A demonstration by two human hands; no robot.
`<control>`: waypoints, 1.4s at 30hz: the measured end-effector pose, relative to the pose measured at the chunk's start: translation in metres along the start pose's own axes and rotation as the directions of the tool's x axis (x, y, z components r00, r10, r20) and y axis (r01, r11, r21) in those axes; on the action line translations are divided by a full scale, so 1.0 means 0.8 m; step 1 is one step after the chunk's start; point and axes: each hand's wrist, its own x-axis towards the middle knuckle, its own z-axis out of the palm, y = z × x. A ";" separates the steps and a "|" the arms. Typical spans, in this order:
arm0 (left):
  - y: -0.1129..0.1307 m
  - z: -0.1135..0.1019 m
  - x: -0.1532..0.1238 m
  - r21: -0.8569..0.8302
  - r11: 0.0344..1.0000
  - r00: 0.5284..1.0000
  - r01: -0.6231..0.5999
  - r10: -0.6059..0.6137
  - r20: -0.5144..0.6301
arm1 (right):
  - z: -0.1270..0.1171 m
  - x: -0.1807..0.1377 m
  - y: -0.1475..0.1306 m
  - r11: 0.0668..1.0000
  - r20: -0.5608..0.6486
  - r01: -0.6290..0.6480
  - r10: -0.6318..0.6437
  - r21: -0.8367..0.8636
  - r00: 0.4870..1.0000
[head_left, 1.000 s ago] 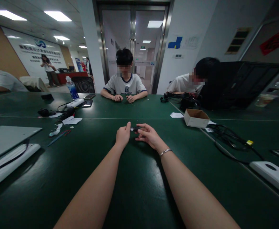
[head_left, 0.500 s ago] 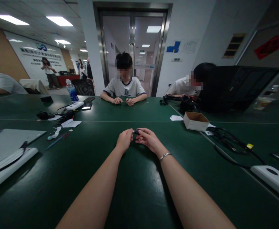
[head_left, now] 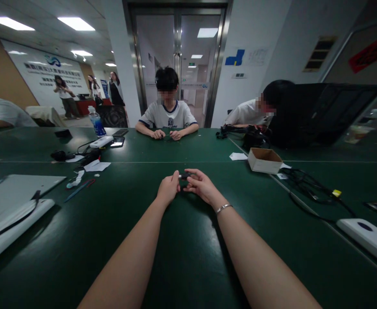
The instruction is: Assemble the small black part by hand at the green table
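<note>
Both my arms reach out over the dark green table. My left hand and my right hand meet at the table's middle, fingers pinched on a small dark object with a silvery end held between them just above the surface. My right wrist wears a thin silver bracelet. Most of the object is hidden by my fingers, and I cannot make out what it is.
A small open cardboard box and black cables lie to the right, a white device at the right edge. A laptop lies left, with papers, a water bottle and phones. People sit across the table; others stand behind.
My hands stay together on the small object; the left fingers have shifted closer round its end. The view tilted slightly, and more people have walked into the far left background.
</note>
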 end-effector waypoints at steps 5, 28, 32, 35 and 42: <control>0.004 -0.001 -0.001 -0.092 0.995 0.999 -0.043 0.040 -0.028 | 0.005 0.000 -0.006 0.996 -0.057 -0.086 0.084 -0.035 0.995; 0.007 0.001 -0.001 -0.106 0.993 0.999 -0.050 0.050 0.000 | 0.006 0.003 -0.005 0.997 -0.143 -0.072 0.070 -0.006 0.987; 0.006 0.001 -0.001 -0.078 0.996 0.999 -0.047 0.044 -0.031 | 0.007 0.002 -0.005 0.998 -0.144 -0.069 0.068 -0.003 0.987; 0.005 0.001 0.000 -0.094 0.994 0.998 -0.058 0.055 -0.033 | 0.007 0.002 -0.005 0.998 -0.138 -0.065 0.065 0.003 0.988; 0.004 0.000 -0.001 -0.012 0.997 0.996 -0.077 0.076 -0.038 | 0.006 0.003 -0.004 0.998 -0.139 -0.067 0.067 0.004 0.988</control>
